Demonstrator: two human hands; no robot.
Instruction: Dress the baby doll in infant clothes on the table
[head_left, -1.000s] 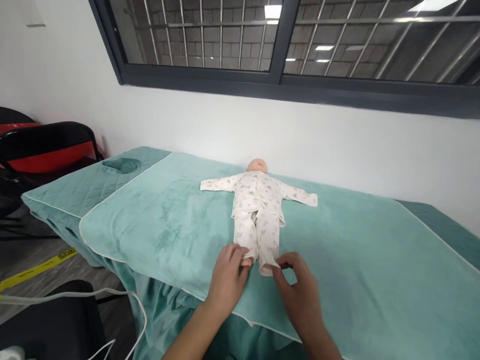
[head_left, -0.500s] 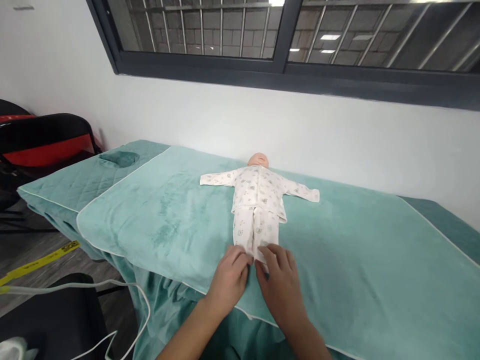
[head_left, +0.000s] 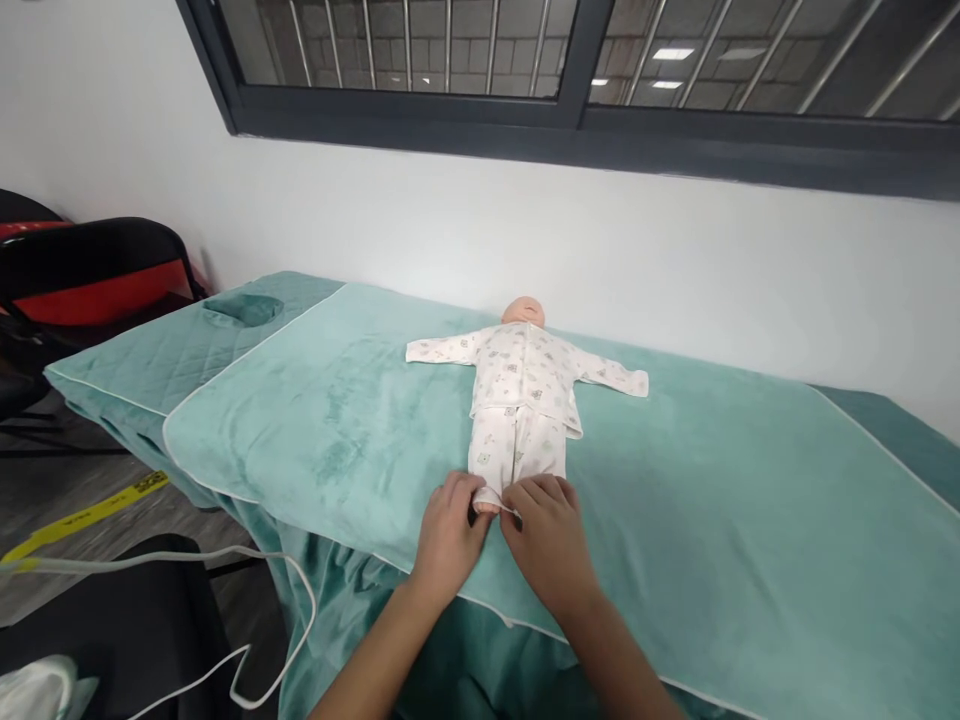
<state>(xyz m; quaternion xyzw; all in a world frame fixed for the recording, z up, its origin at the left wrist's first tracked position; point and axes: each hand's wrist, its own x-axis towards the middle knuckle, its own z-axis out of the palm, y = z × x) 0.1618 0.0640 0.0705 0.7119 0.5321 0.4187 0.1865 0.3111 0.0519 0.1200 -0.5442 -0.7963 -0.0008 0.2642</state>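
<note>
A baby doll in a white printed two-piece suit lies on its back on a teal towel, arms spread, head toward the wall. My left hand pinches the cuff of the trouser leg at the doll's foot on the left side. My right hand lies beside it, fingers curled onto the hem of the other trouser leg. The two hands touch each other at the doll's feet, and the feet are mostly hidden under them.
The towel covers a quilted teal massage bed against a white wall under a barred window. Black and red chairs stand at left. A white cable and yellow floor tape lie by the bed's near edge.
My right hand moved left from the trouser hem until it met my left hand. The view shifted down slightly.
</note>
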